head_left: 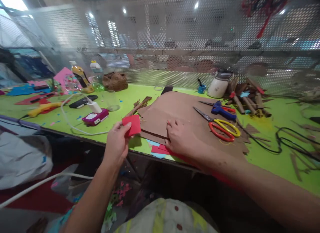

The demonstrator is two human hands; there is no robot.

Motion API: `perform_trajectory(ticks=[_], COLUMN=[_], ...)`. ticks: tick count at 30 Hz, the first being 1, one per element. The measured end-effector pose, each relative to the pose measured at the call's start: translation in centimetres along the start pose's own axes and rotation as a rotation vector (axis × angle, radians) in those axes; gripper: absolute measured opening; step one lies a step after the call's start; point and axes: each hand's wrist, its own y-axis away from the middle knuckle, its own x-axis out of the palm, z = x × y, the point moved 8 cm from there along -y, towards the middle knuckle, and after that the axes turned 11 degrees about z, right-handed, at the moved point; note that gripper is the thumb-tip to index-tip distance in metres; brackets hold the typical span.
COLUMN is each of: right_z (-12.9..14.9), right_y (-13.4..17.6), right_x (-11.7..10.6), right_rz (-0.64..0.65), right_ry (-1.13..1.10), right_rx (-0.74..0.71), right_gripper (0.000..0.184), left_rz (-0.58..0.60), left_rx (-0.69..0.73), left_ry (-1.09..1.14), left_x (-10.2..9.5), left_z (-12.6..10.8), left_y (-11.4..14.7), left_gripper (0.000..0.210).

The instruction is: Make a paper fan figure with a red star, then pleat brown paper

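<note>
A small square of red paper [133,125] is pinched between the thumb and fingers of my left hand [118,139], just over the table's front edge. My right hand [180,136] lies on a large sheet of brown paper [172,106], its fingers bent downward. A tiny red tip shows by those fingers; whatever they hold is mostly hidden. Red paper strips [160,149] and light blue scraps stick out beneath the sheet. Right of my right hand, on the brown paper, lie scissors with red and yellow handles [222,128] and blue-handled scissors [223,111].
A purple power adapter [95,117] with a white plug and cable, a clear cup [111,101] and a yellow glue gun [46,108] are on the left. Behind stand a bottle [81,77] and a white jar [220,84]. Brown paper rolls [250,101] and a black cable [277,139] lie right.
</note>
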Motion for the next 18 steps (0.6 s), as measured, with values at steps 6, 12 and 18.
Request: perform_trajectory(ticks=[6, 12, 18], right_z=[0.1, 2.2, 1.4], right_y=[-0.6, -0.6, -1.3], right_x=[0.7, 1.0, 1.4], right_rz=[0.097, 0.076, 0.087], right_ry=[-0.018, 0.039, 0.088], right_rx=[0.072, 0.005, 0.045], right_gripper=[0.048, 0.038, 0.033], left_rz=[0.101, 0.001, 0.021], left_rx=[-0.115, -0.072, -0.089], left_ry=[-0.012, 0.070, 0.050], left_x=[0.9, -0.3, -0.8], left_z=[1.3, 0.9, 0.8], left_y=[3.3, 4.1, 4.7], left_gripper=[0.028, 0.030, 0.035])
